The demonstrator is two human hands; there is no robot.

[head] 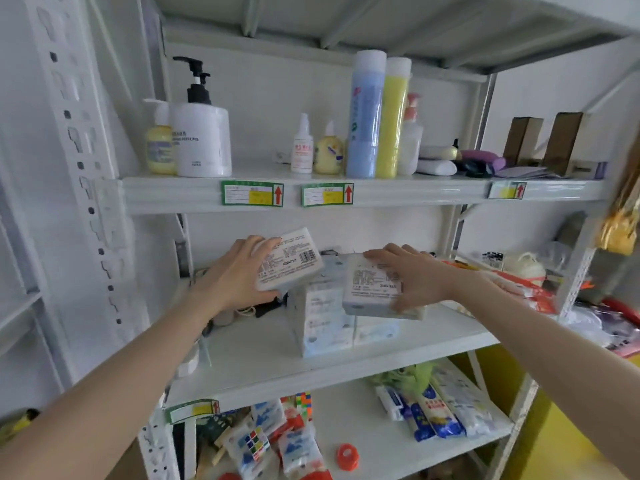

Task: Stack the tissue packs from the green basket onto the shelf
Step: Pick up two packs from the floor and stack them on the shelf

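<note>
Both hands at the middle shelf (263, 358). Left hand (239, 275) grips one tissue pack (289, 259), tilted, above the stack of tissue packs (320, 320). Right hand (415, 275) holds a second pack (372, 289), fingers over the top, thumb underneath, at the stack's right side. Green basket out of view.

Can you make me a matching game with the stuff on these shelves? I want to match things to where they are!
Things:
1. tall blue bottle
2. red round lid
3. tissue pack in the left hand
4. stack of tissue packs

Places:
A. bottom shelf
B. middle shelf, standing on it
C. top shelf, beside a yellow bottle
D. held up, above the middle shelf

Pairs: 1-C, 2-A, 3-D, 4-B
</note>
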